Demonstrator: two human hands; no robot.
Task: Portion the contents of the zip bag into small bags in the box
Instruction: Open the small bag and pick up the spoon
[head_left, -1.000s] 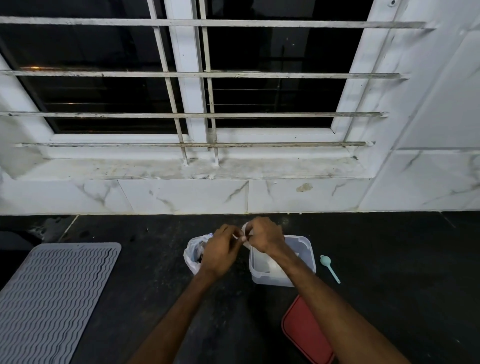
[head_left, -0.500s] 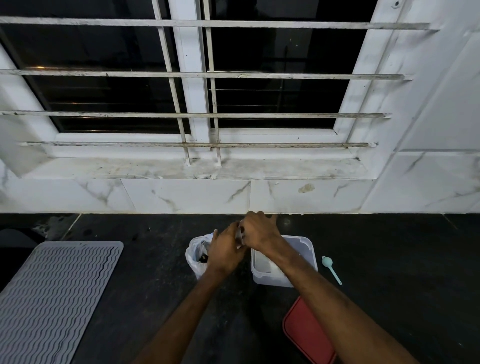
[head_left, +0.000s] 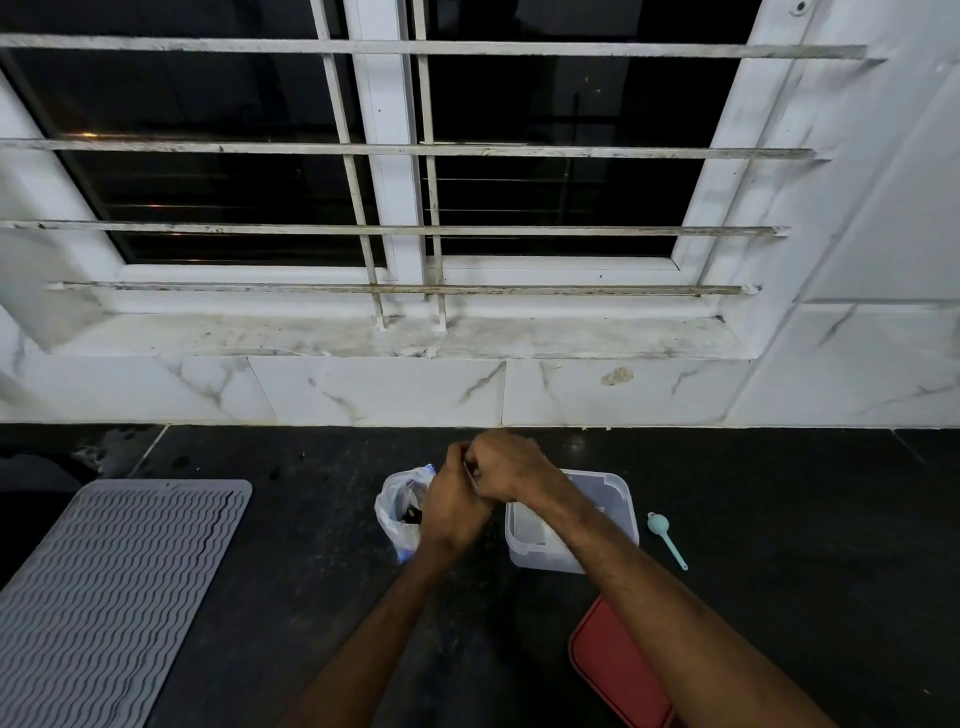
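Observation:
An open clear zip bag (head_left: 399, 512) with dark contents stands on the black counter, left of a translucent plastic box (head_left: 618, 499). My left hand (head_left: 453, 512) and my right hand (head_left: 506, 467) are pressed together above the gap between bag and box, both pinching a small clear bag (head_left: 471, 475), of which only a thin edge shows between the fingers. My right forearm crosses over the box and hides most of its inside. A small teal scoop (head_left: 666, 539) lies right of the box.
A red lid (head_left: 618, 670) lies at the near right under my right forearm. A grey ribbed mat (head_left: 104, 587) covers the counter's left side. White marble tiles and a barred window rise behind the counter.
My hands have closed together and shifted slightly away from me; the white strip of small bag seen between them a second ago is now almost hidden in the fingers.

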